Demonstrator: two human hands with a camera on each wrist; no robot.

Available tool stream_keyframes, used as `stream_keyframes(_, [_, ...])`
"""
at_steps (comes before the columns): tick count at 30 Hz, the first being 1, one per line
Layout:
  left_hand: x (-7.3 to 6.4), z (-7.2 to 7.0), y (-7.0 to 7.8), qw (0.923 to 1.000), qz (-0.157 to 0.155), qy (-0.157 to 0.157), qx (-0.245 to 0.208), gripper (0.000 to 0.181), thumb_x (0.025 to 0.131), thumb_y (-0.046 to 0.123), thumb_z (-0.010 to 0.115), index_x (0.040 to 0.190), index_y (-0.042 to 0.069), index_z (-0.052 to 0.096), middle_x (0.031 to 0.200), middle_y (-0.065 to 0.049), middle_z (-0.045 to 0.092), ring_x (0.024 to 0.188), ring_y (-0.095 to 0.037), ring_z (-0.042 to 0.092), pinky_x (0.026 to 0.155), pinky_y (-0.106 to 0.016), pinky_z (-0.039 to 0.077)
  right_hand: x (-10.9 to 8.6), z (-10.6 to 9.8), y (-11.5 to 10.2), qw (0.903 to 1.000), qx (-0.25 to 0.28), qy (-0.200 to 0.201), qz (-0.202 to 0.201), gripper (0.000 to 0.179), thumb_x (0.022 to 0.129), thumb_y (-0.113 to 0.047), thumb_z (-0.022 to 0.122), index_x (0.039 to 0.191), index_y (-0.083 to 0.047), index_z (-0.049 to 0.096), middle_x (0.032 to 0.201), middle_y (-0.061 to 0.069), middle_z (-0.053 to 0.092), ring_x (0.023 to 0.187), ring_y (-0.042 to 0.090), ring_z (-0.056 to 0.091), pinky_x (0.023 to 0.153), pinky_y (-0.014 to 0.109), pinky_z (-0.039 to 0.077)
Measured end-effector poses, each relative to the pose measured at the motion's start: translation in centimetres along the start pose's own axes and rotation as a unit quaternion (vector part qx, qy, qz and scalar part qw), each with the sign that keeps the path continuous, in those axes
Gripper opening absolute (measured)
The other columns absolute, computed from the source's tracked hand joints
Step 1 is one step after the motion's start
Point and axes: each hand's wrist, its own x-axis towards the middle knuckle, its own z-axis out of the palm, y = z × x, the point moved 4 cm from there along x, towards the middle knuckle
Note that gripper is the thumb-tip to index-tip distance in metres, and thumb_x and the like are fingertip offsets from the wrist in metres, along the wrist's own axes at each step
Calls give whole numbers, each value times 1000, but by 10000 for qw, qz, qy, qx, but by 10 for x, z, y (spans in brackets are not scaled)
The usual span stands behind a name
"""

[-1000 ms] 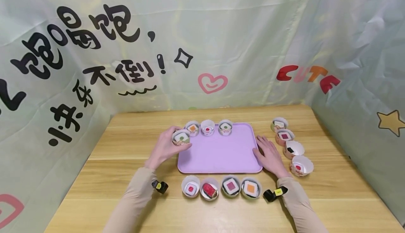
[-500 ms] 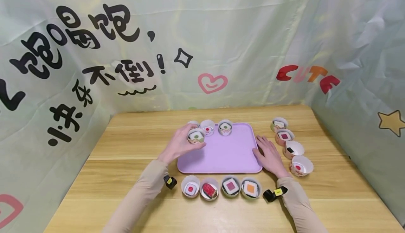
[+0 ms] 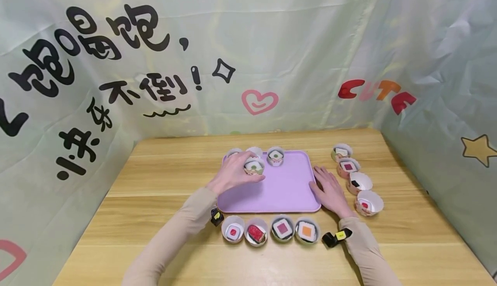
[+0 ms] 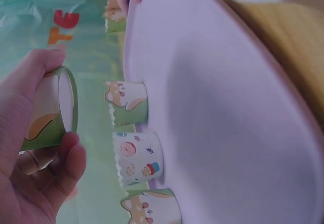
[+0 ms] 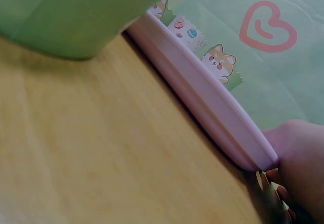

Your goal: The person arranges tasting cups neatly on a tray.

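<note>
My left hand (image 3: 234, 171) holds a paper cupcake cup (image 3: 254, 167) between thumb and fingers over the back left of a purple tray (image 3: 283, 187). Inside that cup lies a white, sushi-like piece with a green centre and dark edge. The left wrist view shows the held cup (image 4: 48, 107) raised off the tray, its green and cream base visible. Along the tray's back edge stand a cup with a green-centred piece (image 3: 275, 156) and two others, partly hidden by my left hand. My right hand (image 3: 330, 191) rests at the tray's right edge with fingers extended.
Before the tray's front edge stands a row of cups, one with a red piece (image 3: 256, 233), another with an orange-centred piece (image 3: 306, 231). Several more cups (image 3: 359, 183) line the right of the wooden table (image 3: 147, 182). A printed cloth (image 3: 303, 53) hangs behind.
The left hand has carried the cup rightward, from the tray's left edge to over its back left part. It now hides more of the back cups. The right hand stays put.
</note>
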Motion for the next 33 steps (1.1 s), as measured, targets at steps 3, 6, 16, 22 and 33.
stream_keyframes(3, [6, 1, 4, 9999, 152, -59, 50, 55, 75, 53, 82, 116, 20, 65, 92, 5, 70, 80, -9, 61, 75, -29, 49, 0, 0, 0, 10000, 9, 4, 10, 55, 103, -25, 49, 147, 9, 44, 155, 31, 40, 148, 51, 27, 122, 65, 18])
stream_keyframes(6, [12, 3, 8, 9995, 242, -160, 104, 56, 76, 55, 80, 118, 21, 64, 98, 6, 71, 77, -7, 61, 72, -26, 48, 0, 0, 1, 10000, 20, -55, 59, 56, 103, -26, 49, 148, 8, 43, 155, 31, 39, 149, 50, 25, 123, 64, 17])
stream_keyframes(16, [39, -1, 26, 9963, 507, -681, -114, 52, 80, 50, 79, 117, 16, 64, 94, 5, 68, 77, -6, 60, 64, -19, 48, 0, -2, -1, 9999, -4, -90, 82, 55, 104, -25, 48, 148, 8, 42, 156, 30, 38, 150, 49, 25, 124, 63, 16])
stream_keyframes(22, [62, -1, 41, 9958, 488, -774, -74, 50, 81, 50, 79, 115, 19, 61, 91, 5, 66, 76, -10, 60, 63, -21, 48, 0, -4, -3, 9999, 3, -110, 105, 55, 104, -26, 48, 148, 7, 43, 156, 30, 38, 150, 49, 25, 123, 63, 16])
stream_keyframes(33, [93, 24, 61, 9937, 306, -928, 555, 54, 80, 51, 80, 117, 16, 61, 93, 3, 66, 79, -11, 61, 65, -22, 47, 0, -1, -1, 9997, -97, -174, 148, 55, 105, -27, 48, 148, 7, 43, 157, 29, 38, 150, 49, 25, 123, 63, 17])
